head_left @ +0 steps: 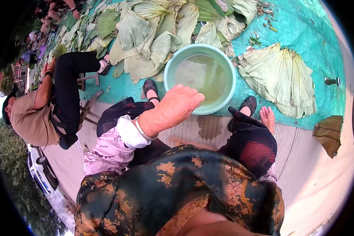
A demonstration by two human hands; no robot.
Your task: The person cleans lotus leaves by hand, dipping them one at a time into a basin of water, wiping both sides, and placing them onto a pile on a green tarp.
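The left hand [173,110] hangs over the near rim of the water-filled basin [168,78] between the feet, its grip loosely curled and empty. The right hand [268,118] rests open beside the knee. A careless press on that rim could tip water onto the folded leaf stack [283,78] just beyond.
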